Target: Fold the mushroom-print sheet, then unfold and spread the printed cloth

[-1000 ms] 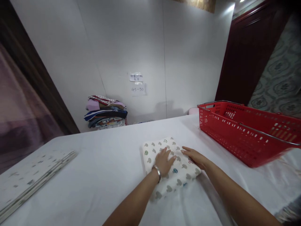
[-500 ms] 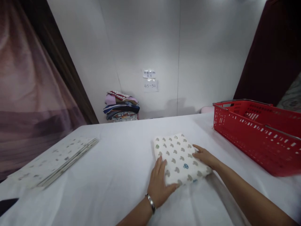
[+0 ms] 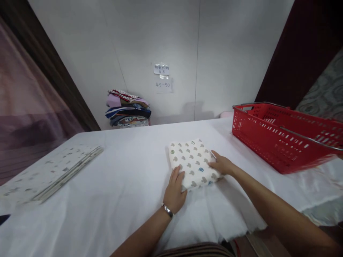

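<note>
A folded white cloth (image 3: 191,160) printed with grey mushroom shapes lies on the white-covered table (image 3: 128,171), right of the middle. My left hand (image 3: 174,191), with a silver bracelet at the wrist, grips its near left corner, thumb at the front edge and fingers on top. At the right edge of the same cloth is my right hand (image 3: 222,165), its fingers on the top and side and its thumb not clearly visible. The cloth's near edge is slightly raised.
On the left of the table lies a stack of folded patterned cloth (image 3: 56,171). A red basket (image 3: 284,142) with metal handles stands at the right. Behind the table are a pile of folded textiles (image 3: 128,109) and a wall with paper signs (image 3: 163,85).
The camera view has shifted, so everything sits higher and further left. My left thumb has drawn closer to my fingers at the cloth's corner. My right hand remains at its right edge.
</note>
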Tool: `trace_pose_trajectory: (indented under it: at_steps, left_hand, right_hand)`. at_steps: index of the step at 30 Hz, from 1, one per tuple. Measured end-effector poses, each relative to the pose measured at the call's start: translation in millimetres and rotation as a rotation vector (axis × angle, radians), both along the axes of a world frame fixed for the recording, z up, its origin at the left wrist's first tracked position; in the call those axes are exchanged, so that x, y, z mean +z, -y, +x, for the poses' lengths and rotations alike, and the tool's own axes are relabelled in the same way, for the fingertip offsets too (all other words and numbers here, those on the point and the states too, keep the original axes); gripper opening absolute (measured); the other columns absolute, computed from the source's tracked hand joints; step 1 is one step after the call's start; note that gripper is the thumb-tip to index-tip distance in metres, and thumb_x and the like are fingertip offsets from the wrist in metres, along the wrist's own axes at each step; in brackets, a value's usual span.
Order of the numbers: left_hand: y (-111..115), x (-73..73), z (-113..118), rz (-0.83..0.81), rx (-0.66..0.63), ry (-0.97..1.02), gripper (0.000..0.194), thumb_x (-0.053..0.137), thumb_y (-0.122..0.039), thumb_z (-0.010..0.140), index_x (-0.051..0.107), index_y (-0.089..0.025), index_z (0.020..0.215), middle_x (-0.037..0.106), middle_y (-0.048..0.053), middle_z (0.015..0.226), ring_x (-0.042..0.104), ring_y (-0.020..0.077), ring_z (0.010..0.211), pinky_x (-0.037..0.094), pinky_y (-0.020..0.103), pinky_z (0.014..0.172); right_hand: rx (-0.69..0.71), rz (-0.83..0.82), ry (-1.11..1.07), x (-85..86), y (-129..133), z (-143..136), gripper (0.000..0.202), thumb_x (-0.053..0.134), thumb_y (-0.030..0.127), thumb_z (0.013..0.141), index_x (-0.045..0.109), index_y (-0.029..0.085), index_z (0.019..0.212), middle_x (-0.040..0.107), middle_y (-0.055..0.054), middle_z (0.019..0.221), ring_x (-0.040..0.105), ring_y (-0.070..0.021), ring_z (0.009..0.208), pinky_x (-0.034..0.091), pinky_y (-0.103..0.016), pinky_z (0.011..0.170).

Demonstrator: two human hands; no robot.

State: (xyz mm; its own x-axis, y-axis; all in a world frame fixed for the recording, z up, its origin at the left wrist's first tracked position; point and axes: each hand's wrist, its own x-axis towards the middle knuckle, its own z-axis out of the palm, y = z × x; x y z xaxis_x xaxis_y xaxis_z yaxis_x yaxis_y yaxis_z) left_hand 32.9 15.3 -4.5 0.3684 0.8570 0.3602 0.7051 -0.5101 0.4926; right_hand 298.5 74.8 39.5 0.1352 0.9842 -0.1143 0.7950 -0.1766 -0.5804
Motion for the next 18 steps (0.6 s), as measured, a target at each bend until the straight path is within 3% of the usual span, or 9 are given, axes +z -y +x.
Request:
trace_pose_trajectory:
  at_steps: [3, 10, 14, 16, 18]
  left_hand:
    - [-0.1, 1.7, 4.2, -0.026, -0.013, -0.03, 0.066, 0.042, -0.002, 0.061, 0.037, -0.016, 0.125, 0.019, 0.004, 0.144, 0.008, 0.0201, 0.133, 0.023, 0.043, 0.108]
    - [1.5, -1.7, 8.1, -0.134, 0.038, -0.08, 0.075, 0.039, 0.004, 0.053, 0.04, -0.016, 0.125, 0.016, 0.001, 0.145, 0.007, 0.0184, 0.133, 0.029, 0.039, 0.106]
    - [5.1, -3.0, 0.5, -0.118, -0.007, -0.046, 0.073, 0.043, -0.003, 0.056, 0.038, -0.019, 0.126, 0.015, -0.001, 0.145, 0.008, 0.0187, 0.133, 0.028, 0.04, 0.107]
    - [5.3, -0.7, -3.1, -0.114, -0.018, -0.049, 0.07, 0.045, -0.007, 0.056, 0.039, -0.02, 0.125, 0.015, -0.002, 0.145, 0.01, 0.0189, 0.133, 0.028, 0.039, 0.106]
    - [3.8, 1.9, -4.6, -0.113, -0.012, -0.074, 0.068, 0.047, -0.008, 0.055, 0.041, -0.021, 0.122, 0.017, -0.002, 0.145, 0.011, 0.0195, 0.133, 0.028, 0.039, 0.106]
  right_hand:
    - [0.035, 0.04, 0.134, -8.7, 2.7, -2.3, 0.07, 0.054, 0.036, 0.075, 0.026, 0.02, 0.137, 0.06, -0.012, 0.108, 0.055, -0.0278, 0.097, 0.039, -0.037, 0.082]
    - [0.096, 0.125, 0.191, -31.5, 7.2, -0.4, 0.058, 0.042, 0.036, 0.083, 0.029, 0.015, 0.135, 0.058, -0.013, 0.112, 0.053, -0.0256, 0.102, 0.039, -0.034, 0.084]
    - [0.09, 0.121, 0.347, -26.4, 12.2, -1.5, 0.059, 0.037, 0.04, 0.084, 0.027, 0.014, 0.136, 0.057, -0.017, 0.11, 0.054, -0.0286, 0.099, 0.041, -0.038, 0.08]
    - [0.122, 0.241, 0.419, -19.4, 12.3, -10.2, 0.057, 0.037, 0.039, 0.084, 0.031, 0.014, 0.134, 0.053, -0.018, 0.115, 0.05, -0.0297, 0.104, 0.04, -0.041, 0.083]
    - [0.24, 0.419, 0.431, -12.4, 9.9, -26.2, 0.054, 0.037, 0.039, 0.084, 0.033, 0.015, 0.133, 0.046, -0.016, 0.125, 0.043, -0.0278, 0.114, 0.036, -0.042, 0.091]
